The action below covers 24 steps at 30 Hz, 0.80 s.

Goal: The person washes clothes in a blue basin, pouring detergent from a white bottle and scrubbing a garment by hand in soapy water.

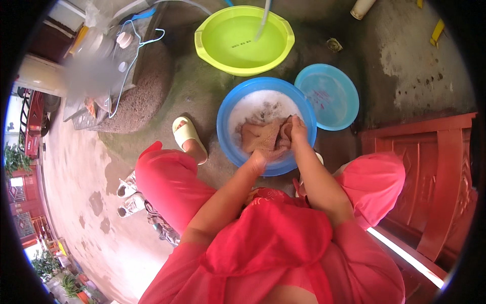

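Brown, soft-looking, probably water-heavy and slippery, calls for holding the cloth [261, 136] inside the blue basin [223, 121] by thick folds, as gripped by the right hand [298, 130] near the basin's right rim, but cannot tell any grip by the left hand [258, 159].

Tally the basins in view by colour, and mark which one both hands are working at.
Blue basin: 1 (left hand and right hand at the brown cloth inside)
Yellow-green basin: 1
Light-blue basin: 1
Total: 3 basins
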Tool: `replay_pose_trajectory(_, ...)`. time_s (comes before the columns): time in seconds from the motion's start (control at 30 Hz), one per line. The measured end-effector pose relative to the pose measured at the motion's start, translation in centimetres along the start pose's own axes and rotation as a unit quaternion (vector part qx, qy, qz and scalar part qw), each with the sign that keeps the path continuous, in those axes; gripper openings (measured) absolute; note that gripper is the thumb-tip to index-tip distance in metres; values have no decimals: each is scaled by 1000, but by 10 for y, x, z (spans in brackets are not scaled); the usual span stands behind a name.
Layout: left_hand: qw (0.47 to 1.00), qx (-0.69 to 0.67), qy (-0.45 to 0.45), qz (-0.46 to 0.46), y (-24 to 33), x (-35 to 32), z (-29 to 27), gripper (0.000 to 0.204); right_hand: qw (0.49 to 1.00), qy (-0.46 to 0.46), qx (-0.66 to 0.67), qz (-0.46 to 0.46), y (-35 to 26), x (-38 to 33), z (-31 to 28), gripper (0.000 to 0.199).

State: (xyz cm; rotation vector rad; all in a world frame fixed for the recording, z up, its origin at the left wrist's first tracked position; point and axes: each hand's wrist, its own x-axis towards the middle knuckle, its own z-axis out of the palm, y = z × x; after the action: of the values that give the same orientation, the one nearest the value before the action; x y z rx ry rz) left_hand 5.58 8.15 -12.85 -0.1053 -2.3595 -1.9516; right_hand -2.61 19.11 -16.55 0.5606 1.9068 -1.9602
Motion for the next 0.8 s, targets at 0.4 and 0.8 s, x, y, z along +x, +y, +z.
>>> replay_pose_trajectory(0.4,967,-89,-138,-193,50,-18,-33,76,976,-182,-7,-121,-75,-58,-2,23)
replay_pose_trajectory(0.8,752,-556,188,-301,29,-9,7,59,920,-35,-325,-215,-54,-64,36,23)
